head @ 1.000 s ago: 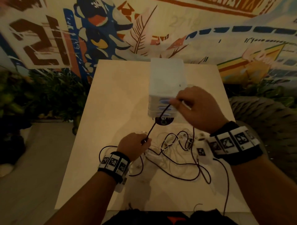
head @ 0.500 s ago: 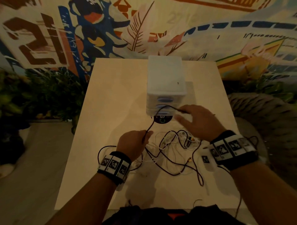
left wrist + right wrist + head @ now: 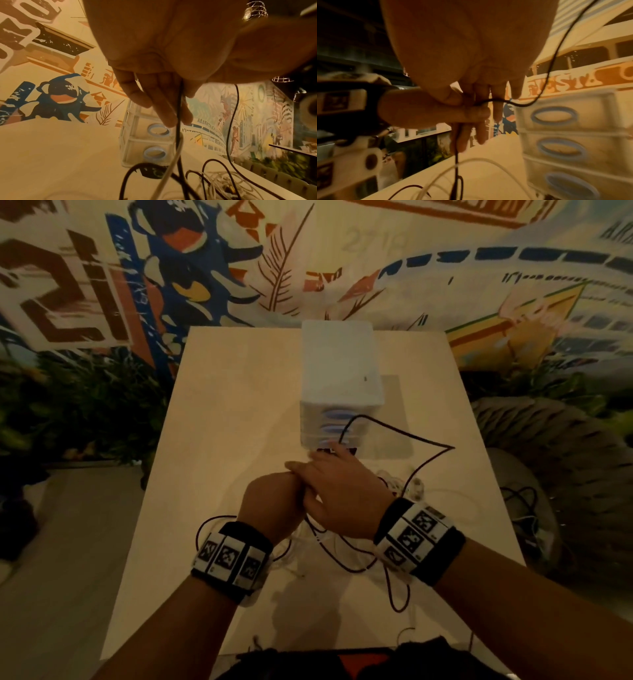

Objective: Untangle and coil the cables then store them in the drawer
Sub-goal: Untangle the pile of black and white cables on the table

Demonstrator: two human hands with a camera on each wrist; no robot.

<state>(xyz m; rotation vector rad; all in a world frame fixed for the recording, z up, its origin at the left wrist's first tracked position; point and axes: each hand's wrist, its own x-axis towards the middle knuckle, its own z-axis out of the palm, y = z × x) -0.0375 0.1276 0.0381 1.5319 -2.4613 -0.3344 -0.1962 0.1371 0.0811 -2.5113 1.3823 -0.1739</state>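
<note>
A thin black cable arcs up past the white drawer unit, out to the right and back down to a tangle of white cables on the table. My left hand is curled round the black cable, which runs down along its fingers. My right hand presses against the left hand and pinches the same cable between thumb and fingers. The unit's drawers are closed. The hands hide the part of the cable between them.
A black round object lies just in front of the drawer unit. More black cable loops trail toward the table's near edge. A woven seat stands to the right, plants to the left, a mural wall behind.
My right hand came down and left from in front of the drawer unit to meet my left hand. The black cable, stretched straight between the hands before, now bows out in a wide loop to the right.
</note>
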